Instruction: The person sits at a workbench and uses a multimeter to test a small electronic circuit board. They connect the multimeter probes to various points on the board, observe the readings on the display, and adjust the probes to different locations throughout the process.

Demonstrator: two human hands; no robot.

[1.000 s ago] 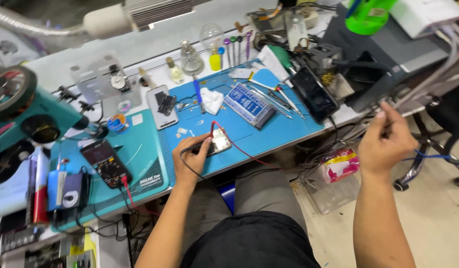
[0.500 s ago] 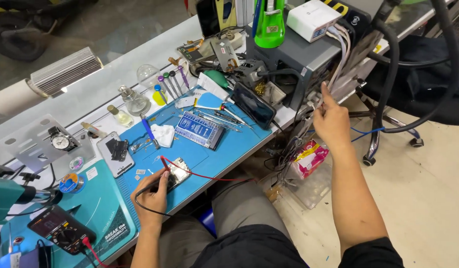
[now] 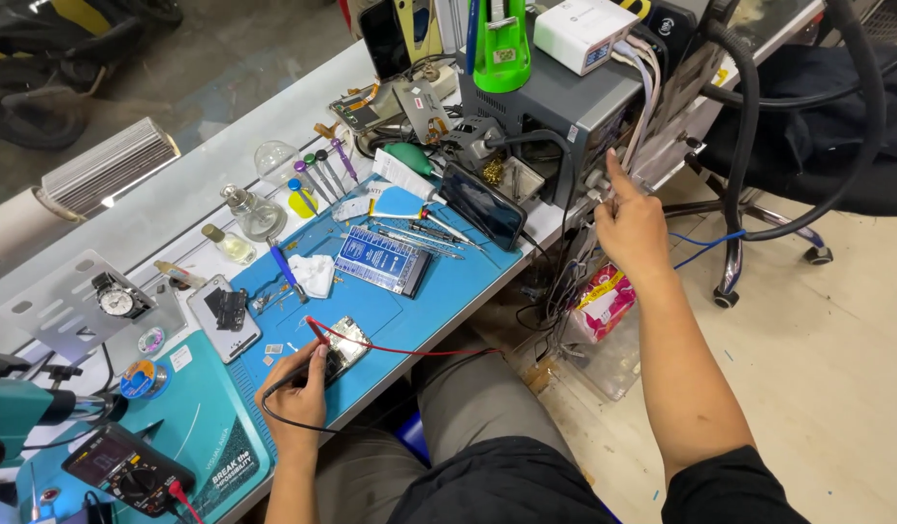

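Observation:
My left hand (image 3: 295, 393) rests on the blue work mat (image 3: 390, 311) and pinches a black test probe and a red one (image 3: 317, 333) against a small opened phone board (image 3: 345, 347). A red lead (image 3: 409, 351) runs off to the right from it. My right hand (image 3: 631, 221) is stretched out to the side of a grey bench unit (image 3: 555, 97) and its fingers hold thin cables (image 3: 631, 160) hanging from a white charger (image 3: 582, 34) on top.
A black multimeter (image 3: 128, 471) lies at the lower left. Tweezers and tools (image 3: 419, 233), a dark phone (image 3: 482, 206), a blue flat box (image 3: 382, 260), small bottles (image 3: 254, 215) and a phone with its back off (image 3: 225, 315) crowd the bench. A black hose and a wheeled chair base (image 3: 759, 243) stand right.
The view has swung right and down. My right hand moved from mid-air up to the cables on the side of the grey unit. My left hand stays on the probes and board.

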